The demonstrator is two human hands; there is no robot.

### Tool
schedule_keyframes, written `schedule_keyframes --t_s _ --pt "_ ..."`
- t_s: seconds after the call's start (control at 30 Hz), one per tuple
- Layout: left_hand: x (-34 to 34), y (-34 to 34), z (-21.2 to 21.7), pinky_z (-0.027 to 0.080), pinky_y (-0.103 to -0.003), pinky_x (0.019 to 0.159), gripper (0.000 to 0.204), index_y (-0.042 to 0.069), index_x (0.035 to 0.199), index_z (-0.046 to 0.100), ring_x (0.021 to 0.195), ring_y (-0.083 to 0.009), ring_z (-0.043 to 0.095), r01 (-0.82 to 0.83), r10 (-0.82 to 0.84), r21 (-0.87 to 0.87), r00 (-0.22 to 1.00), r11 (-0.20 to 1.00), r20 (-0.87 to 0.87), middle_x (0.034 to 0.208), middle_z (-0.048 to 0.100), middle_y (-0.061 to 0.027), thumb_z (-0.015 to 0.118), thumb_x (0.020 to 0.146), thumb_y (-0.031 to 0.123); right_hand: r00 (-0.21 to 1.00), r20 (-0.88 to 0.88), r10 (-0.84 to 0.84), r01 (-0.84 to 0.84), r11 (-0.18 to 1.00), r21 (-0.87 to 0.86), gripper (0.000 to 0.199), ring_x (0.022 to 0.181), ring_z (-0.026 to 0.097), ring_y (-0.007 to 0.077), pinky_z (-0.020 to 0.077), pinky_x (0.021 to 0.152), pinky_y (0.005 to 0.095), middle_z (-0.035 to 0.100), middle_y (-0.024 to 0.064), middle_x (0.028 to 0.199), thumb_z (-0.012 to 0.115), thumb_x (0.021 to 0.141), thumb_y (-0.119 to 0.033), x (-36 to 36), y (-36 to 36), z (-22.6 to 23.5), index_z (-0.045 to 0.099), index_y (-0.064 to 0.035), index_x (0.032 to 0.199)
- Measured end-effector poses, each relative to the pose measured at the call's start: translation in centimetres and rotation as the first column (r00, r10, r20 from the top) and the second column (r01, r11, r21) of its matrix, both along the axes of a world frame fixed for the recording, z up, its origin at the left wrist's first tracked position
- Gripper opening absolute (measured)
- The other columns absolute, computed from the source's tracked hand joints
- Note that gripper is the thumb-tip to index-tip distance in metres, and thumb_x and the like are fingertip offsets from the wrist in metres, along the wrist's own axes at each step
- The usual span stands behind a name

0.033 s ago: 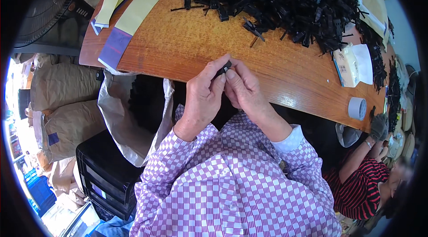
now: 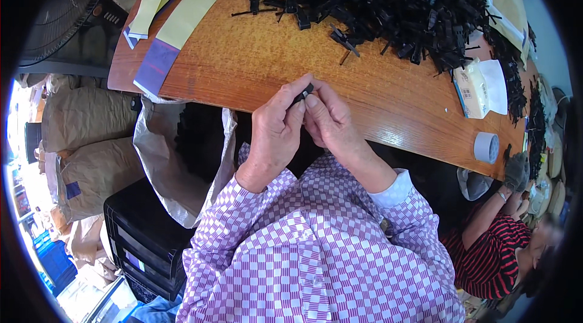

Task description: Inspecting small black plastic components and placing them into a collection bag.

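Observation:
A small black plastic part is pinched between the fingertips of both my hands, just off the table's near edge. My left hand grips it from the left, thumb and forefinger closed together. From the right, my right hand presses its thumb against the part. Fingers cover most of it, so its full shape is hidden. On the far side of the wooden table lies a big heap of black plastic parts with thin stems. A few loose ones rest nearer to me.
Yellow and purple paper strips lie at the table's left. At right are a tissue pack and a tape roll. An open white sack hangs below the left edge. A co-worker in red and black stripes sits at right, one hand gloved.

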State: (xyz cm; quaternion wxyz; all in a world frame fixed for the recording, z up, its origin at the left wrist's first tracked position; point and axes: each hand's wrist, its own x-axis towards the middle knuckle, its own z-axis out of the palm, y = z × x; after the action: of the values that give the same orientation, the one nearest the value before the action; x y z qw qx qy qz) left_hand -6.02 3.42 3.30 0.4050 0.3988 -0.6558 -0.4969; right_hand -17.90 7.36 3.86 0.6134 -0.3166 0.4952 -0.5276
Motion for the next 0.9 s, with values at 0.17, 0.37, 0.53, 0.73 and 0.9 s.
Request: schedule_keyframes --t_s 0.17,0.37,0.53,0.73,0.9 --pt "0.7 -0.9 0.6 0.052 -0.029 0.073 0.031 0.001 0.115 0.060 0.086 -0.0229 0.067 0.014 -0.003 -0.087 0.993 0.996 0.121 0.097 0.067 -0.0150 0.055 0.085 -0.007 0.906 -0.423 0.026 -0.106 0.980 -0.168 0.030 0.065 0.055 0.0059 0.0448 0.058 0.0192 0.058 0.0046 0.076 0.051 0.097 -0.022 -0.8 -1.2 -1.3 0.048 -0.0051 0.121" --pt "8.3 -2.2 1.3 0.049 -0.025 0.076 0.026 0.001 0.110 0.060 0.087 -0.0114 0.061 -0.297 0.335 -0.168 0.896 0.940 0.291 0.095 0.065 -0.0101 0.056 0.085 -0.005 0.308 -0.949 -0.069 -0.066 0.993 -0.093 0.030 0.055 0.062 0.0230 0.0460 0.050 0.0344 0.060 0.0130 0.065 0.061 0.090 -0.026 -6.1 -3.0 2.5 0.049 -0.0079 0.111" --pt "12.2 -3.0 1.5 0.049 -0.032 0.078 0.035 0.009 0.122 0.056 0.101 -0.0248 0.060 -0.034 0.410 -0.493 0.608 0.869 0.680 0.111 0.060 -0.0138 0.058 0.087 0.005 0.081 -0.978 -0.194 -0.060 0.978 -0.199 0.022 0.058 0.062 0.0300 0.0455 0.052 0.0362 0.061 0.0137 0.066 0.062 0.089 -0.023 -10.0 -4.5 -1.3 0.053 -0.0048 0.097" --pt "2.7 -2.1 4.0 0.047 -0.023 0.067 0.047 -0.003 0.134 0.040 0.088 -0.0155 0.063 0.030 -0.039 0.353 0.999 0.935 0.019 0.115 0.059 -0.0147 0.053 0.093 0.014 0.491 -0.800 -0.345 0.035 0.925 -0.378 0.016 0.063 0.059 0.0168 0.0436 0.057 0.0302 0.059 0.0082 0.069 0.058 0.091 -0.016 -9.7 -2.6 -1.8 0.057 -0.0001 0.094" --pt "-3.1 -1.9 1.8 0.050 -0.025 0.068 0.046 -0.003 0.129 0.044 0.091 -0.0210 0.065 0.428 -0.008 0.605 0.820 0.672 -0.572 0.115 0.060 -0.0171 0.053 0.096 0.029 0.773 -0.580 -0.256 0.127 0.959 -0.254 0.011 0.071 0.051 0.0070 0.0422 0.063 0.0245 0.057 0.0021 0.076 0.057 0.092 -0.009 -6.9 0.6 -0.2 0.058 0.0008 0.097"
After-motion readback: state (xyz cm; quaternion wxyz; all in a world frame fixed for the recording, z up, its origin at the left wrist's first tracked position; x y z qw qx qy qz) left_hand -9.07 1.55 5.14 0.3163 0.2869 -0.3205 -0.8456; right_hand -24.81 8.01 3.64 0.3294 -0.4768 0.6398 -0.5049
